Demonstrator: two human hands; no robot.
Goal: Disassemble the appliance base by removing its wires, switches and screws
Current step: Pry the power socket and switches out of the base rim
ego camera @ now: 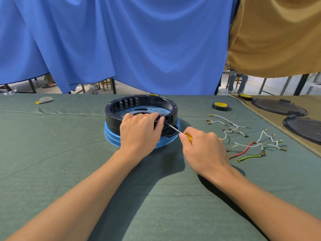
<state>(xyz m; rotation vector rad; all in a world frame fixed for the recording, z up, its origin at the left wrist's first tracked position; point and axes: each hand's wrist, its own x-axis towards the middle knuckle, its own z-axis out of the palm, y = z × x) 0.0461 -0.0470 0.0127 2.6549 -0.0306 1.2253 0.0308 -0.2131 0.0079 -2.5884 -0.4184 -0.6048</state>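
A round black appliance base (pixel 114 112) with a blue lower rim sits upside down on the green cloth, its hollow inside facing up. My left hand (pixel 140 131) grips its near wall, fingers curled over the rim. My right hand (pixel 203 148) holds a yellow-handled screwdriver (pixel 175 129), whose metal shaft points into the black bracket on the base's near right side. Several loose wires (pixel 246 141), white, red and green-yellow, lie on the cloth to the right of my right hand.
Rolls of black tape with yellow cores (pixel 220 106) lie behind the wires. Two dark round covers (pixel 278 106) rest on the tan cloth at far right. A small pale scrap (pixel 44 100) lies far left. Blue and tan curtains hang behind the table.
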